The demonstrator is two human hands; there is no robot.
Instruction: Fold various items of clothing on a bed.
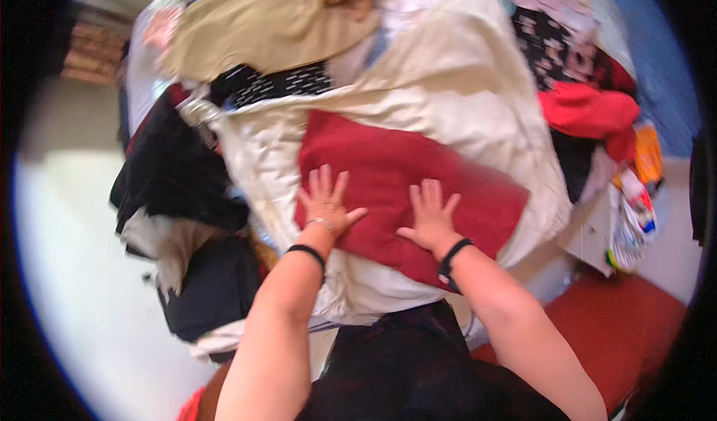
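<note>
A dark red cloth (373, 174), folded into a rough rectangle, lies on a cream sheet (470, 62) spread over a heap of clothes. My left hand (326, 204) rests on the cloth's left part, fingers spread, palm down. On its right part lies my right hand (431, 215), also flat with the fingers apart. Neither hand grips anything. Each wrist has a black band, and a thin bracelet shows on the left. The cloth's lower right side looks slightly blurred.
Tan garments (261, 32) and a black patterned cloth (276, 83) pile up beyond the sheet. Black clothes (175, 167) hang at the left above a black bag-like item (209, 286). At right sit a bright red garment (586, 111) and a colourful plastic packet (631, 223).
</note>
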